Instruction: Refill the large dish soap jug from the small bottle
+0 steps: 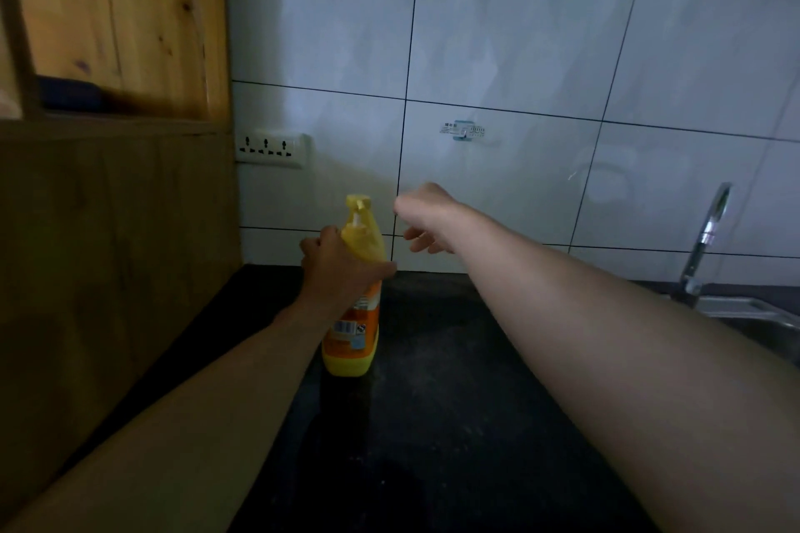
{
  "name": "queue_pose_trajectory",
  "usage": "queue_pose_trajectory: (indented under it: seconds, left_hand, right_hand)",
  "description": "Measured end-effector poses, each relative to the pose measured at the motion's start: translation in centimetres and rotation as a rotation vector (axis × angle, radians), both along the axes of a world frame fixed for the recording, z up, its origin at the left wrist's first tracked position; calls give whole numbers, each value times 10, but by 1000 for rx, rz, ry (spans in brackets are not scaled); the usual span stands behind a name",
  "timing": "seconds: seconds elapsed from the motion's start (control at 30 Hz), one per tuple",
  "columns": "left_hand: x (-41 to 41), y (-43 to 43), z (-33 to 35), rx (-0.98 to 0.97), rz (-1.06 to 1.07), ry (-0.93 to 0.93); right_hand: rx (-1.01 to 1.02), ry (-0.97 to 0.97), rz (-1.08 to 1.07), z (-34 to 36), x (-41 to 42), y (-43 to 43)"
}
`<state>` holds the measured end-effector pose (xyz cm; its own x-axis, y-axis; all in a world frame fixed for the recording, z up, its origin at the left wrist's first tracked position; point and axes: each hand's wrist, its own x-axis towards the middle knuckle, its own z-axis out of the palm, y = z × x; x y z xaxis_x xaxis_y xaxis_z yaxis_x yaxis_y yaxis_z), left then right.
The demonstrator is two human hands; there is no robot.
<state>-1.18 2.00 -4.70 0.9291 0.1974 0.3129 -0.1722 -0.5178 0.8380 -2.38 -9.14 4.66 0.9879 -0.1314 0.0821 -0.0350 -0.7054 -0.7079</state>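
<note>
A yellow dish soap bottle [353, 307] with an orange label and a pump top stands upright on the dark countertop [454, 402]. My left hand [342, 268] is wrapped around its shoulder, just below the pump. To the right of the pump head, my right hand [422, 216] hovers with its fingers loosely curled downward and nothing in them. It does not touch the bottle. No second soap container shows in this view.
A wooden cabinet [117, 195] closes off the left side. The white tiled wall [519, 56] behind carries a power socket strip [272, 148]. A chrome tap [708, 238] and steel sink edge [753, 312] are at the right.
</note>
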Motion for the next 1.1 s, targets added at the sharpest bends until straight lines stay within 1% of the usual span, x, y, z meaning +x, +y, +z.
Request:
queue_pose_trajectory:
  seconds: [0.1,0.13,0.2,0.33,0.43,0.53,0.63,0.7,0.8,0.87,0.93,1.0,1.1]
  left_hand:
    - [1,-2,3,-19,53,-18]
    - [1,0,5,-21,40,-9]
    - [-1,8,9,-66,-40,39]
    - [-10,23,14,-189,-207,122]
    - [-13,28,15,-224,-282,148]
    - [-15,31,14,-240,-304,143]
    - [-16,34,12,-261,-316,108]
    - [-16,36,10,-273,-320,78]
    - [-18,37,7,-243,-333,69]
    - [-18,37,3,-228,-315,67]
    - [-19,37,0,-211,-219,53]
    - [-21,38,-1,-164,-114,-13]
    - [-33,36,3,-12,-52,-204]
  right_hand:
    - [-86,-85,65,-13,2,2]
    - [-115,-113,94,-15,3,1]
    - [-173,-162,151,-17,4,1]
    - [-298,-222,182,-20,4,-3]
    - [-408,-201,217,-23,5,-6]
    - [-437,-197,224,-25,4,-9]
    - [-479,-182,199,-23,1,-10]
    - [-472,-175,199,-23,-1,-12]
    - [-481,-155,221,-26,-7,-16]
    - [-472,-156,226,-28,-13,-20]
    - [-462,-182,188,-26,-19,-23]
    - [-477,-225,135,-24,-27,-25]
    - [-518,-279,68,-23,-42,-28]
